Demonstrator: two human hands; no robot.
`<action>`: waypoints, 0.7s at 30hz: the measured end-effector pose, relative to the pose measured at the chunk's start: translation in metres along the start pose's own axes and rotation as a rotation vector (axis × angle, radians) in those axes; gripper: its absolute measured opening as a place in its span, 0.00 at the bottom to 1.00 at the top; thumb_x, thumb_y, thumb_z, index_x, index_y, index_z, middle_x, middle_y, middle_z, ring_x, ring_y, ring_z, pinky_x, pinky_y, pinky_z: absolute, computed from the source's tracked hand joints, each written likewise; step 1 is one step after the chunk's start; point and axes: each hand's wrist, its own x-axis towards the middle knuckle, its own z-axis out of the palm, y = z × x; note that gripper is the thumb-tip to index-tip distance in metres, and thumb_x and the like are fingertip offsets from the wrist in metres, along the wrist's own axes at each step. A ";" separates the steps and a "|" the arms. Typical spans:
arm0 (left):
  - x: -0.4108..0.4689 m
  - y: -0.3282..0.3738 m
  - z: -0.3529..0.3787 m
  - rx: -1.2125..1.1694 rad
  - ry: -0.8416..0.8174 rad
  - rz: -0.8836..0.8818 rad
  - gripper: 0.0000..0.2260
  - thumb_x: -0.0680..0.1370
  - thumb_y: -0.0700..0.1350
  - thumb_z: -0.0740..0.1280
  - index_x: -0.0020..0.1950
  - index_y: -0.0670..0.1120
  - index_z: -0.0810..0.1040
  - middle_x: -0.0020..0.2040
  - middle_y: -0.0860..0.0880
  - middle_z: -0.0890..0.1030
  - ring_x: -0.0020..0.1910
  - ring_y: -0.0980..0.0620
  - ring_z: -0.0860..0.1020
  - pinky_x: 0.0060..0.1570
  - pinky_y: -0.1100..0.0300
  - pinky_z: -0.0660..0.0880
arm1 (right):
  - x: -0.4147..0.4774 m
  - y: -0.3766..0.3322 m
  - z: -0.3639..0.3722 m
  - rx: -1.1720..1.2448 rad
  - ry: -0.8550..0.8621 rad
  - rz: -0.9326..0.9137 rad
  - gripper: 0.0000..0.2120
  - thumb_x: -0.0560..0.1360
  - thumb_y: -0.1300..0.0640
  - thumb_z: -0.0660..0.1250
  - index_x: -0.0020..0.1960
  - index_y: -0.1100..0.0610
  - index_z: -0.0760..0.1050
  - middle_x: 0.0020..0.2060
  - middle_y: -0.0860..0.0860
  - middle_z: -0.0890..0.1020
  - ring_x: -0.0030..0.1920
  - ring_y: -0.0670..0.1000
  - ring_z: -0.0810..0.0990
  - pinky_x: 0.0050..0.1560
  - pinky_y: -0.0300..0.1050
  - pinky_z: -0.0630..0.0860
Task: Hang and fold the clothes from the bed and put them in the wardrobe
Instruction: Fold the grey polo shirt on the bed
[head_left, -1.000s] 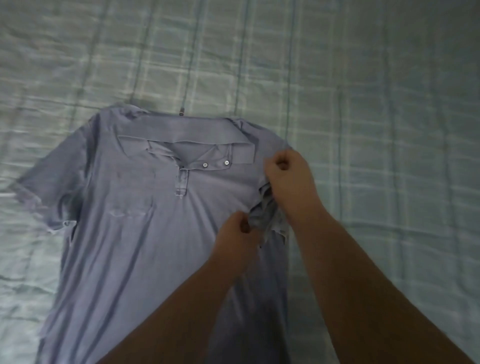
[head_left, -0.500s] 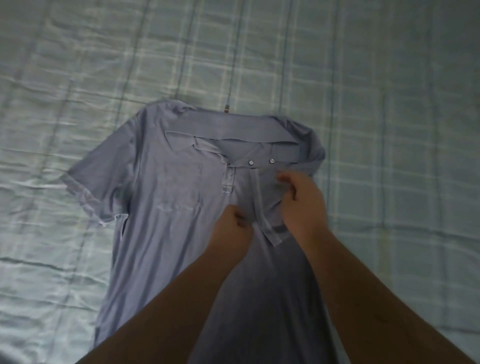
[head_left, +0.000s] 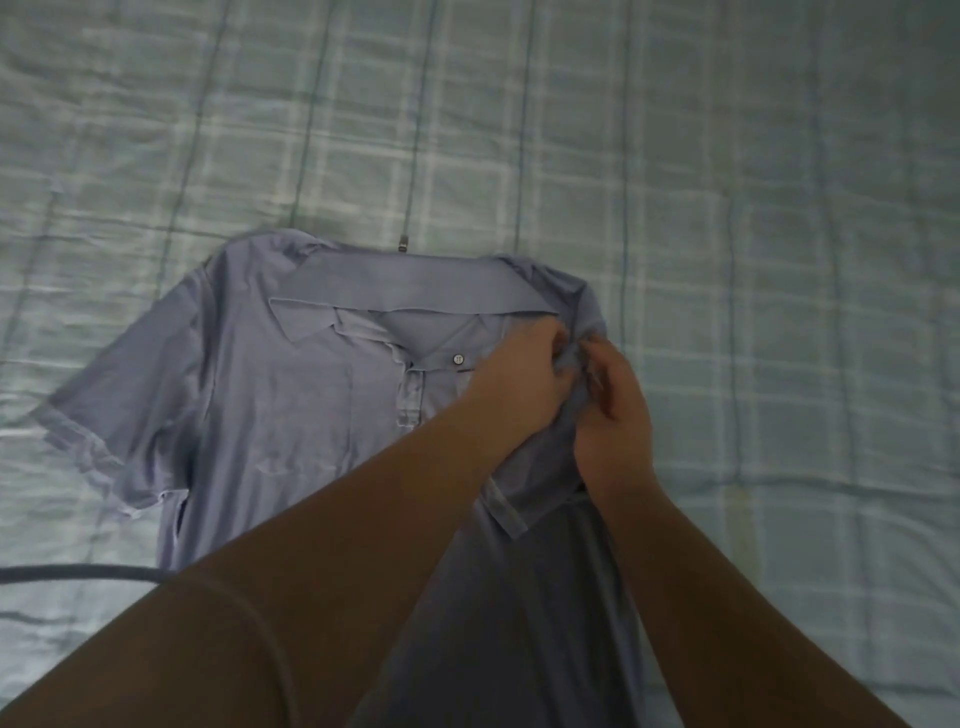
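A blue-grey polo shirt (head_left: 291, 405) lies face up on the bed, collar away from me, its left sleeve spread flat. The right sleeve (head_left: 535, 483) is folded inward over the chest. My left hand (head_left: 519, 384) pinches the fabric near the right shoulder, just right of the button placket. My right hand (head_left: 613, 410) grips the same bunched fold from the other side, and the two hands touch. My forearms hide the shirt's lower half.
The bed (head_left: 779, 260) is covered with a pale green checked sheet on all sides of the shirt. A dark cord (head_left: 78, 571) curves across the sheet at the lower left. A small dark object (head_left: 403, 242) sits just beyond the collar.
Both hands have moved up from the folded sleeve to the right shoulder by the collar. The sleeve now lies folded in over the chest.
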 end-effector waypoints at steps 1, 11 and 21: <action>0.007 0.001 0.003 0.082 -0.044 0.009 0.12 0.78 0.48 0.68 0.57 0.43 0.75 0.50 0.44 0.80 0.49 0.45 0.79 0.50 0.53 0.74 | 0.001 -0.001 -0.001 0.142 0.037 0.022 0.21 0.74 0.69 0.60 0.66 0.60 0.73 0.66 0.55 0.77 0.66 0.47 0.76 0.71 0.46 0.69; 0.060 0.000 0.003 0.130 0.042 -0.021 0.06 0.79 0.44 0.64 0.47 0.42 0.77 0.39 0.46 0.78 0.38 0.50 0.72 0.38 0.59 0.62 | -0.005 0.023 0.000 0.015 0.237 -0.040 0.21 0.77 0.65 0.58 0.70 0.60 0.67 0.66 0.53 0.73 0.68 0.50 0.73 0.71 0.42 0.67; 0.082 -0.002 0.002 -0.244 -0.025 -0.311 0.05 0.80 0.42 0.63 0.45 0.46 0.73 0.36 0.51 0.72 0.33 0.56 0.69 0.31 0.66 0.67 | -0.012 0.060 -0.022 -1.062 -0.052 -0.247 0.29 0.81 0.45 0.48 0.80 0.54 0.56 0.78 0.51 0.61 0.79 0.53 0.56 0.75 0.68 0.49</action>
